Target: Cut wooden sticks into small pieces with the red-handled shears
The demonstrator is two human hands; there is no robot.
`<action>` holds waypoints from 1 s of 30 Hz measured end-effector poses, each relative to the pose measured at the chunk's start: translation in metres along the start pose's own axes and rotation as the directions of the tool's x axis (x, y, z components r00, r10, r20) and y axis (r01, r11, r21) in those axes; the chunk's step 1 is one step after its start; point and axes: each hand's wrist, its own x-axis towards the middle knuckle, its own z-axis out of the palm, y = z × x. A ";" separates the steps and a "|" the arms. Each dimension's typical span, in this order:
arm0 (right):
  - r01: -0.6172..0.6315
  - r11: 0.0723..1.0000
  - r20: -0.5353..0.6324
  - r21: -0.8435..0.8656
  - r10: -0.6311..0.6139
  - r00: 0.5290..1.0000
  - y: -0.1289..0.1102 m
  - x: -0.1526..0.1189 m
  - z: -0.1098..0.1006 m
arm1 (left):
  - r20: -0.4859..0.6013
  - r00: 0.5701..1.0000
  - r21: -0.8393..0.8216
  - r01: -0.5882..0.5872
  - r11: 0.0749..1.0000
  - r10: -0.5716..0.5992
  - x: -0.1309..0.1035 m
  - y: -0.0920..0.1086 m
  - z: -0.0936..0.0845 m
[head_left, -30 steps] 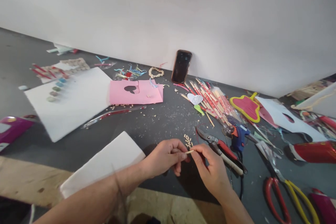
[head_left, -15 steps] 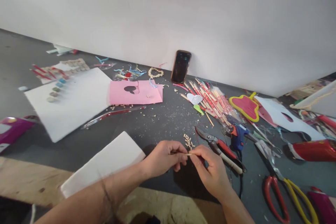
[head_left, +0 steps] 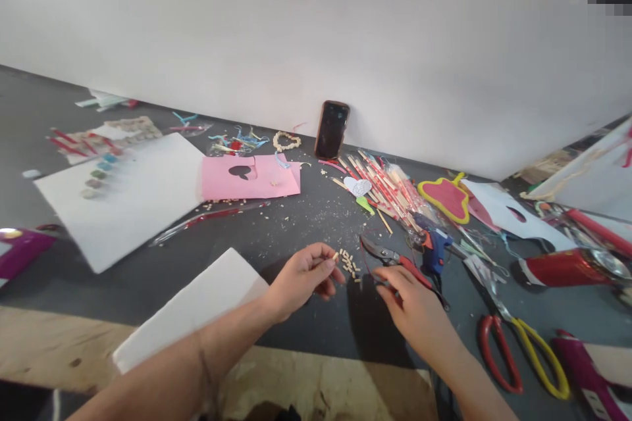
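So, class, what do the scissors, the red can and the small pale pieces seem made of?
Scissors: shiny metal blades, from their glint; smooth, bright-coloured handles, probably plastic. Red can: probably glossy metal, given its silvery end. Small pale pieces: perhaps matt wood, being straw-coloured, but too small to be sure.

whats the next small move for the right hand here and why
Probably pinch the thin red strand with the right hand: it runs close by those fingertips, while the left hand holds up a short pale wooden piece. Whether those fingers touch it is unclear.
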 end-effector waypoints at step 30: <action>0.065 0.898 -0.066 0.435 -0.041 0.997 -0.024 0.017 0.031 | 0.101 0.992 0.059 0.064 0.996 -0.070 0.001 -0.005 0.005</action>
